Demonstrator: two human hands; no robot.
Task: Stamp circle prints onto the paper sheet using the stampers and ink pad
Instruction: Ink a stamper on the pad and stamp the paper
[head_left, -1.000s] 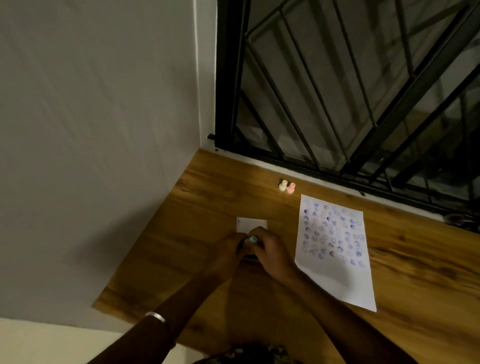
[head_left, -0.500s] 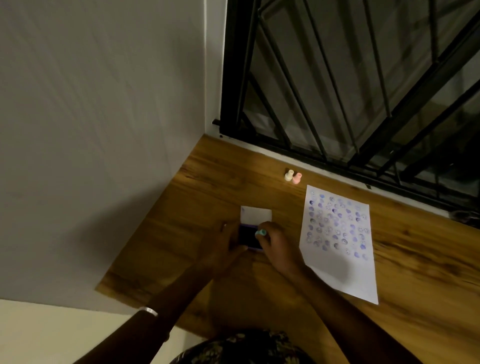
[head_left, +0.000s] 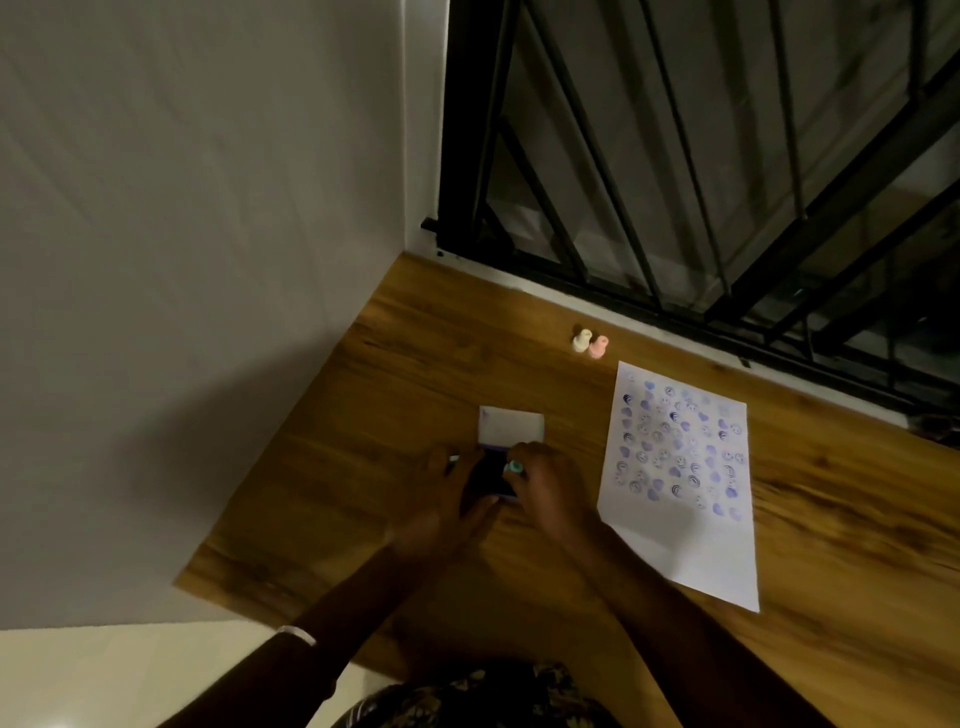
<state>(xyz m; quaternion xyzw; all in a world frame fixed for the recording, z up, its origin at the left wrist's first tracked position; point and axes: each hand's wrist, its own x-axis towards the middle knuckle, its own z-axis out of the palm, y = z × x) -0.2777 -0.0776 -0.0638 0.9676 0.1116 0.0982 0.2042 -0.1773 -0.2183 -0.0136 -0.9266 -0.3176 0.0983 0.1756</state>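
Note:
The dark ink pad (head_left: 491, 475) lies open on the wooden table (head_left: 395, 364), its white lid (head_left: 511, 425) folded back behind it. My left hand (head_left: 447, 499) grips the pad's left side. My right hand (head_left: 550, 486) holds a small teal stamper (head_left: 514, 467) pressed down on the pad. To the right lies the white paper sheet (head_left: 680, 514), its upper half covered with several purple and blue round prints. A cream stamper (head_left: 582, 339) and a pink stamper (head_left: 598, 347) stand upright near the window.
A white wall borders the table on the left. A black metal window grille (head_left: 727, 182) runs along the far edge. The table's left corner ends over a pale floor (head_left: 104, 670).
Both hands were bunched together over the pad a second ago. They have since spread apart, exposing the dark pad, with the teal stamper still on it. The camera tilted slightly.

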